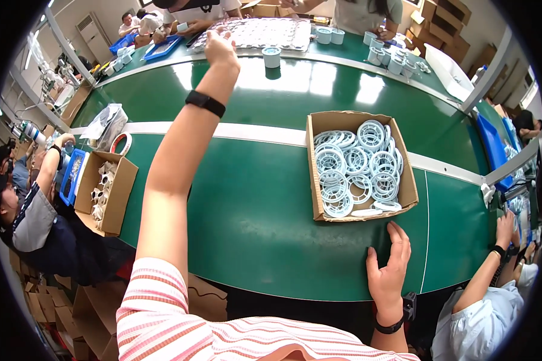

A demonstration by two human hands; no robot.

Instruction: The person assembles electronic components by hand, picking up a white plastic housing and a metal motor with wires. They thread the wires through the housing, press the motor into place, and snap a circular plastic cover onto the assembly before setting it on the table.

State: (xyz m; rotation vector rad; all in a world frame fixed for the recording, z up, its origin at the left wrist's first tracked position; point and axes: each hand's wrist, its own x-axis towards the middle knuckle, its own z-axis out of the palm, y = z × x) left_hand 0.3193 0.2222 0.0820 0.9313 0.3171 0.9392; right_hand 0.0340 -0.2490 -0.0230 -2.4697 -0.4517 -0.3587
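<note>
The left hand point(220, 49) reaches far across the green belt point(247, 198) to the near edge of a grey tray point(253, 33); its fingers curl there, but whether they grip anything cannot be told. A white cup point(271, 57) stands just right of that hand. The right hand point(390, 268) lies flat on the belt's near edge, fingers spread, holding nothing. Just beyond it sits a box point(312, 174) of white rings point(358, 165). At the left stands another box point(121, 192) of small parts.
</note>
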